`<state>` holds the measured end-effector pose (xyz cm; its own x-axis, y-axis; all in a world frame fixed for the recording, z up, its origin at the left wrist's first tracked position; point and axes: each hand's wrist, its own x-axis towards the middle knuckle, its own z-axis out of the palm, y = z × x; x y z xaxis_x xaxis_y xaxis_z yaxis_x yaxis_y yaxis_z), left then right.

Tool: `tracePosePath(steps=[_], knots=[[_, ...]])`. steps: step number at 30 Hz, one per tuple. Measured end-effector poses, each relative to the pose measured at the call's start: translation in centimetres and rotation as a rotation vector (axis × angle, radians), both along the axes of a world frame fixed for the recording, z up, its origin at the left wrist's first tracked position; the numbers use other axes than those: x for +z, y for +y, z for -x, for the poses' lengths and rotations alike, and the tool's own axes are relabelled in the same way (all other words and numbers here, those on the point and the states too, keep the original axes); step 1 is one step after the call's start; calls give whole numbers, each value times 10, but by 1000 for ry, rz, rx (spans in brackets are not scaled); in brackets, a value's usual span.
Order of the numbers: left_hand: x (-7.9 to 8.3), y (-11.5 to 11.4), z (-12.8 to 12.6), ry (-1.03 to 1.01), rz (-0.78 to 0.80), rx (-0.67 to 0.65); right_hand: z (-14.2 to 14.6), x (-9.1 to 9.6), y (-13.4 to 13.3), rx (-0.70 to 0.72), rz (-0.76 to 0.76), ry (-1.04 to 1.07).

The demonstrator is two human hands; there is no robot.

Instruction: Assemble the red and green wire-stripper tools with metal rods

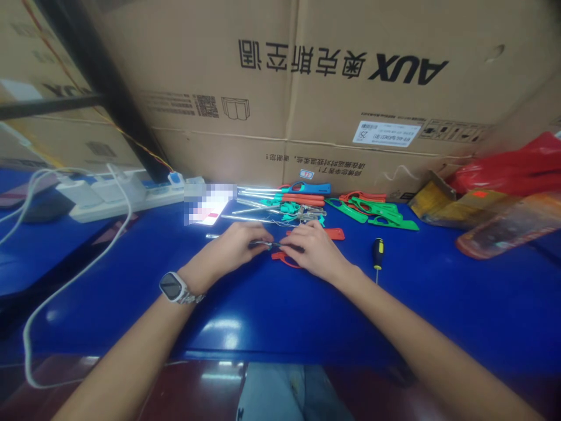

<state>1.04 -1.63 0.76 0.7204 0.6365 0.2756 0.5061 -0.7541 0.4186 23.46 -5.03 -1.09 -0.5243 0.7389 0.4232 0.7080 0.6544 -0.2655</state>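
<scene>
My left hand (234,251) and my right hand (314,250) meet over the middle of the blue table (280,316). The fingertips of both are pinched on a small, thin dark piece (268,243) between them; its kind is too small to make out. A silver rod end (212,236) shows left of my left hand, and I cannot tell whether it joins that piece. Under the right fingers lies a red plastic part with a loop (280,256). An orange handle shell (335,234) sits just behind my right hand.
Behind my hands lie long-nosed lighters, including a blue one (311,187), with metal tubes. Green handle shells (381,211) are piled to their right. A black-and-yellow screwdriver (378,254) lies at right. A power strip (135,199) and white cable stand left; a cardboard box (307,128) walls the back.
</scene>
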Motion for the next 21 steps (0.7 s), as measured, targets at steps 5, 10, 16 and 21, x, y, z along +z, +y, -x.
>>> tracePosePath(steps=[5,10,16,21], knots=[[-1,1,2,-12,-18,-15,-1,5,-1,36,-10,-134],[-2,2,2,-28,-32,-21,-3,10,-2,63,80,-113],[-1,1,2,-44,-19,-24,-5,9,-1,50,117,-85],[-1,1,1,-36,-42,-20,-1,12,-5,32,56,-216]])
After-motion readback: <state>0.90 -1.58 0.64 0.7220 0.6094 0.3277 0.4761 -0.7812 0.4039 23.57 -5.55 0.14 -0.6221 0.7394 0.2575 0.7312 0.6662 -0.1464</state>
